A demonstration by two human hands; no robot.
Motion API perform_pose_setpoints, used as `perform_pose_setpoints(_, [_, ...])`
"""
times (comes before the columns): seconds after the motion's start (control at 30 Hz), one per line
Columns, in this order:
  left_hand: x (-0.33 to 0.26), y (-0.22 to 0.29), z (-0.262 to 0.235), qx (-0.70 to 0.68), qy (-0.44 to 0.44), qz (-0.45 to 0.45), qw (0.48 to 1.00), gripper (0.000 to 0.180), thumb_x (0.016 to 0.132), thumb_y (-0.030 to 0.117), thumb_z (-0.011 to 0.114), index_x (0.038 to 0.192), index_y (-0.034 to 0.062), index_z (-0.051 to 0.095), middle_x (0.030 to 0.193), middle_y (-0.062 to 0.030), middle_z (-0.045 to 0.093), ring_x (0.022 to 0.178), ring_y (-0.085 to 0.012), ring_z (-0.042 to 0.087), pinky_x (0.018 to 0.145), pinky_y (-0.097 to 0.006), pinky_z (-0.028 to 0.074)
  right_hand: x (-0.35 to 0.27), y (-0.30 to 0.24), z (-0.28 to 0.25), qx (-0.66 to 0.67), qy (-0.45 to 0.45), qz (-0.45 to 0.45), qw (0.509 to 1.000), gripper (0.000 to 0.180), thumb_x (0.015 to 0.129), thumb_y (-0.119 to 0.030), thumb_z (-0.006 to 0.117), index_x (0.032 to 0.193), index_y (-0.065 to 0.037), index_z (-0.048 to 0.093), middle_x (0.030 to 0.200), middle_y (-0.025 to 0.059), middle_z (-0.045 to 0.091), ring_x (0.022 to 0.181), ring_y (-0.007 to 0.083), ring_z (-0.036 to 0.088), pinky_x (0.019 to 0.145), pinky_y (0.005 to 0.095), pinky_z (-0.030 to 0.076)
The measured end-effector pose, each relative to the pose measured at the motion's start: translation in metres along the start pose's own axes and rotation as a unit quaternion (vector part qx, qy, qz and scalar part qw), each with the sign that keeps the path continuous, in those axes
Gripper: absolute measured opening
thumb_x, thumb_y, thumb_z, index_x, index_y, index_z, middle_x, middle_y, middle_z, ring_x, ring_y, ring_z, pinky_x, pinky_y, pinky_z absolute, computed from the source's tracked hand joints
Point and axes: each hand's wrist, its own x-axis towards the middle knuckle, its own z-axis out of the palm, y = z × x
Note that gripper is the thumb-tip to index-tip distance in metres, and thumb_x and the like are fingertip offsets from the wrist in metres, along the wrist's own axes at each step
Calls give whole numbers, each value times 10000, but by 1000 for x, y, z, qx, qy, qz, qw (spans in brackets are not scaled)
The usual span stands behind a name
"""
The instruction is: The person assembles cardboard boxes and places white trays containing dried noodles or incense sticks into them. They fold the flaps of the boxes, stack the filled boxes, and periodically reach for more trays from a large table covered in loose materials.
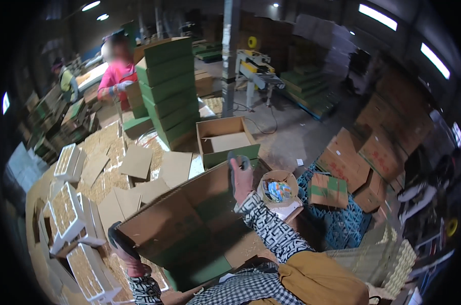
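Note:
A large brown-and-green cardboard carton [164, 223] is tilted up in front of my body, its long upper edge slanting from lower left to upper right. My left hand [124, 249], in a pink glove with dark fingers, is closed on the carton's left end. At the far right end, my right hand [241, 180], gloved the same way, grips the upper edge with its fingers curled. Just beyond that hand is an open carton [228, 126] with a green side. Loose flat cardboard pieces [175, 170] lie beyond the held carton.
White foam trays [78, 211] filled with straw-coloured material crowd the left. A tall stack of green cartons [170, 94] rises ahead, with a person in pink [117, 79] behind it. To the right are a round tub of colourful packets [277, 191], a blue pallet [342, 229] and brown cartons [345, 157].

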Motion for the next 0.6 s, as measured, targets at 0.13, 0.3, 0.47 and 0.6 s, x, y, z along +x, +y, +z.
perform_pose_setpoints(0.13, [40, -25, -52, -161, -45, -37, 985, 355, 980, 250, 374, 1173, 6, 546, 1147, -70, 562, 1084, -206, 512, 978, -348, 402, -84, -64, -12, -108, -103, -359, 922, 530, 735, -128, 691, 1208, -12, 480, 1049, 151, 567, 970, 267, 553, 885, 376, 439])
perform_pose_setpoints(0.3, [-29, 79, 28, -80, -131, 31, 988, 454, 946, 315, 389, 1226, -24, 501, 1158, -166, 578, 1105, -264, 554, 979, -393, 414, -11, -56, -49, 204, -118, -131, 963, 315, 890, -37, 532, 1199, 15, 510, 1036, 99, 593, 942, 168, 568, 834, 276, 452])
perform_pose_setpoints(0.47, [-8, 28, 13, 96, -14, 85, 992, 392, 954, 256, 405, 1148, -44, 566, 1128, -136, 583, 1057, -236, 553, 955, -379, 415, -22, -35, -54, 72, -154, -59, 984, 296, 869, -305, 659, 959, -45, 551, 796, 8, 533, 710, 105, 488, 655, 275, 436])
perform_pose_setpoints(0.6, [-24, 71, 89, 133, -32, 42, 990, 366, 910, 206, 457, 1168, -36, 550, 1136, -138, 578, 1065, -231, 553, 938, -366, 430, -77, -16, -51, -136, -208, -268, 931, 555, 890, -329, 618, 1289, -1, 414, 1089, 170, 529, 1038, 283, 525, 901, 369, 422])
